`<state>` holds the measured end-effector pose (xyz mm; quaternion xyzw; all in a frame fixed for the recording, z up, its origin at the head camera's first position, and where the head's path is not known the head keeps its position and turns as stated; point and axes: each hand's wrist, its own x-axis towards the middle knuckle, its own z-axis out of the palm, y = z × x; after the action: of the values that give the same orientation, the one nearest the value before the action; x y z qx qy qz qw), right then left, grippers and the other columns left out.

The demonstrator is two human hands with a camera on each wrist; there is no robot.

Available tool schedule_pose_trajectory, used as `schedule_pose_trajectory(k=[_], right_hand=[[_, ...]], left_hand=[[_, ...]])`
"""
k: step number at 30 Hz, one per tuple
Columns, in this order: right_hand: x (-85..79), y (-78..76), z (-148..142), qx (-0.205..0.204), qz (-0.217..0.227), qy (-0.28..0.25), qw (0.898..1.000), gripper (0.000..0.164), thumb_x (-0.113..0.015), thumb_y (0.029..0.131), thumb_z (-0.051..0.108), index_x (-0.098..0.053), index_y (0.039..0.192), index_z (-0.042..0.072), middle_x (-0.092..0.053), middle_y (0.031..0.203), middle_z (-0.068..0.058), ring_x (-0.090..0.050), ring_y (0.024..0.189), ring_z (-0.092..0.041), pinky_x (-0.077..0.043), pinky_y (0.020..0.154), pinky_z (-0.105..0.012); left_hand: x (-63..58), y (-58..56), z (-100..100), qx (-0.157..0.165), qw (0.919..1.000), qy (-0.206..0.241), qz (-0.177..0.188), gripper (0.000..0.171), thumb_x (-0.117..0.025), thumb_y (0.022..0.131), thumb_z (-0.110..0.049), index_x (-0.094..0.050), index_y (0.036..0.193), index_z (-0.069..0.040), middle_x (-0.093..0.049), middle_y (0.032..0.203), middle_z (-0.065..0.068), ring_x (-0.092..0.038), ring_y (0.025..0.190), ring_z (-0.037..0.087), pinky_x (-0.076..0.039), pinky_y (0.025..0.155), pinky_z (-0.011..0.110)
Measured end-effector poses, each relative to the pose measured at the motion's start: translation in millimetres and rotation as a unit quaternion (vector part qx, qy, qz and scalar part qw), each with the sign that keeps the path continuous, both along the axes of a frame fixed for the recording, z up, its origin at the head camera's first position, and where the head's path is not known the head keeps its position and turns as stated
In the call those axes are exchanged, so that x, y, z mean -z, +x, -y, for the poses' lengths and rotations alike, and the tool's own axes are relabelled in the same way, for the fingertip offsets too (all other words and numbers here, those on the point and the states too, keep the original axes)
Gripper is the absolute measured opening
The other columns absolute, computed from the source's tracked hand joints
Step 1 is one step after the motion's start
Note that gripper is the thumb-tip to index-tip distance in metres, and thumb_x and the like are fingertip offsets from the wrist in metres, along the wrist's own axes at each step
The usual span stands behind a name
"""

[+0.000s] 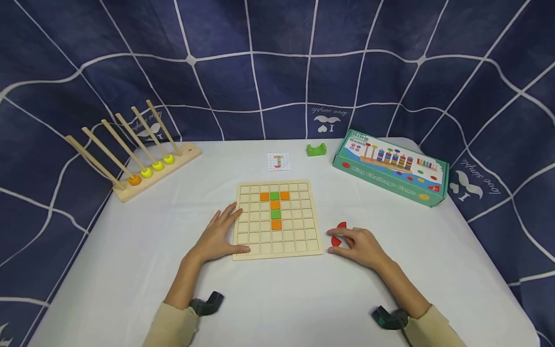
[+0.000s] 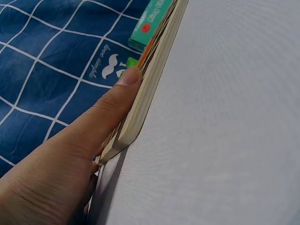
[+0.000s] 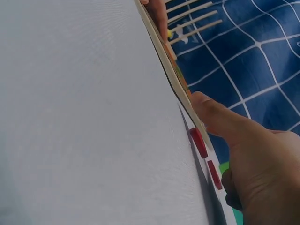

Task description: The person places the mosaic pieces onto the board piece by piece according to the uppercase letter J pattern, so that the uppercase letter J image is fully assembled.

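A square wooden grid board (image 1: 256, 237) lies mid-table, with several orange and green square tiles set in its cells in a T-like column, such as the green tile (image 1: 275, 214). My left hand (image 1: 218, 236) rests at the board's left side, fingers spread along the edge and thumb (image 2: 119, 101) on the near corner. Off the board's right side lie two red rounded pieces, a farther one (image 1: 342, 224) and a nearer one (image 1: 336, 241). My right hand (image 1: 357, 245) is over them, thumb and forefinger apart; both pieces (image 3: 198, 142) show on the table in the right wrist view.
Beyond the board lie a small pattern card (image 1: 279, 162) and a green notched block (image 1: 316, 150). A Ring Challenge Game box (image 1: 386, 166) stands back right. Back left is a wooden peg rack (image 1: 173, 166) with yellow and orange rings. A dark blue checked cloth (image 1: 277, 77) hangs behind.
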<state>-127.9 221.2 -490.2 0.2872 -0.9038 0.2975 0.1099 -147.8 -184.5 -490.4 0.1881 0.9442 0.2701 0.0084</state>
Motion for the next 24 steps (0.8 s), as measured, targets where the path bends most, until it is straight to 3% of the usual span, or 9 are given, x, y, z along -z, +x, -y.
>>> schedule_pose_trajectory(k=[7, 24], right_hand=[[-0.1, 3.4, -3, 0.008, -0.005, 0.029, 1.0, 0.042, -0.079, 0.068, 0.043, -0.069, 0.104, 0.025, -0.026, 0.053, 0.019, -0.026, 0.047, 0.002, -0.024, 0.045, -0.016], [3.3, 1.7, -19, 0.033, -0.013, 0.03, 0.999, 0.033, -0.081, 0.069, 0.034, -0.071, 0.098, 0.021, -0.026, 0.051, 0.016, -0.025, 0.046, 0.0, -0.024, 0.044, -0.017]], left_hand=[[0.1, 0.9, 0, -0.002, 1.0, 0.004, -0.006, 0.114, -0.071, 0.055, -0.072, -0.034, 0.142, -0.008, -0.018, 0.151, 0.012, -0.016, 0.138, 0.027, -0.004, 0.113, 0.043], [-1.4, 0.2, -1, -0.002, 1.0, 0.0, 0.0, 0.115, -0.071, 0.055, -0.072, -0.034, 0.143, -0.008, -0.017, 0.152, 0.012, -0.016, 0.138, 0.027, -0.004, 0.113, 0.042]])
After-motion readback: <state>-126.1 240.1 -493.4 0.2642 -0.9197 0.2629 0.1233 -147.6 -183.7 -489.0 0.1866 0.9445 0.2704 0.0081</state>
